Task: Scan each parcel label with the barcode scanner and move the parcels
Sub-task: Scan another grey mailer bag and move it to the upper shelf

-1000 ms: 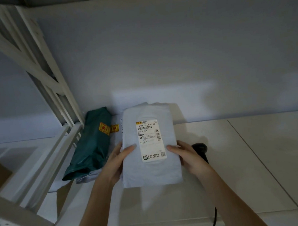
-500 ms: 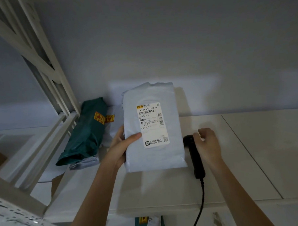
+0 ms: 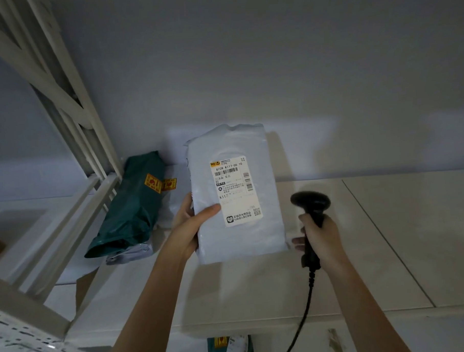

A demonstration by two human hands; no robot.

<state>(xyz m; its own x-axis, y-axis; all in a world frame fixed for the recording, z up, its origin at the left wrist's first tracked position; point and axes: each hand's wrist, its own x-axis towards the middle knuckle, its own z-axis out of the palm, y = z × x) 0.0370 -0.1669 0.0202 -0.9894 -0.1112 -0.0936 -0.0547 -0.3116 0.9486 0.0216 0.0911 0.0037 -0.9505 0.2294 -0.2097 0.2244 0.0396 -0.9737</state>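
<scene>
My left hand [image 3: 191,222] grips the left edge of a pale grey parcel [image 3: 241,239] and holds it upright above the shelf, thumb across its front. Its white label [image 3: 235,191] with barcodes faces me. My right hand [image 3: 320,234] is closed around the handle of a black corded barcode scanner [image 3: 310,203], lifted off the shelf just right of the parcel. The scanner's head sits level with the label's lower half. A dark green parcel [image 3: 128,209] with yellow stickers lies at the back left, leaning on another pale parcel [image 3: 130,253].
The white shelf surface [image 3: 387,235] runs to the right with a seam across it. A white metal rack frame [image 3: 63,108] stands at the left. The scanner cable [image 3: 301,324] hangs over the front edge. More parcels [image 3: 230,347] show below the shelf.
My right hand let go of the grey parcel, took hold of the scanner lying on the shelf and lifted it upright. My left hand raised the parcel alone.
</scene>
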